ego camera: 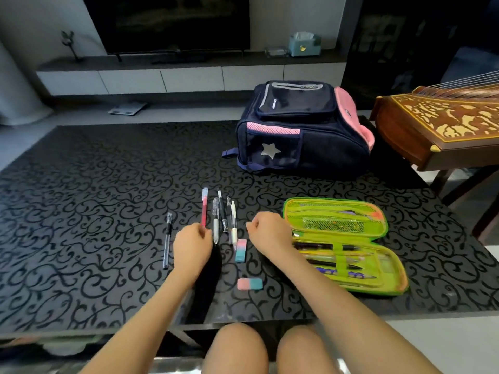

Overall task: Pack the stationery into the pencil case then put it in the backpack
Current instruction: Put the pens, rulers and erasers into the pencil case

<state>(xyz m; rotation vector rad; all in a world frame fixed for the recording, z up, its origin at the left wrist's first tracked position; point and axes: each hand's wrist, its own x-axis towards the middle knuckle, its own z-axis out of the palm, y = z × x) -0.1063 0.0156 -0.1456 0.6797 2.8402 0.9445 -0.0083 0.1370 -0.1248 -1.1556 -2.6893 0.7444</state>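
Black swirly table [81,211], TV [167,22] behind. Your right hand [266,229] is an empty fist. Your left hand [193,245] curls by the red pen [204,209]; I can't tell if it grips.

A dark bench [108,211] with a black scroll pattern filled the foreground. Beyond it ran a low white cabinet [189,79]. It carried a dark television [172,22], a teal tissue box [305,45], a clear glass dish [276,52] just beside the box, and a small dark ornament [70,44] at its left end. A grey scale [128,107] lay on the floor [81,114]. At the right stood a carved wooden zither [445,122].
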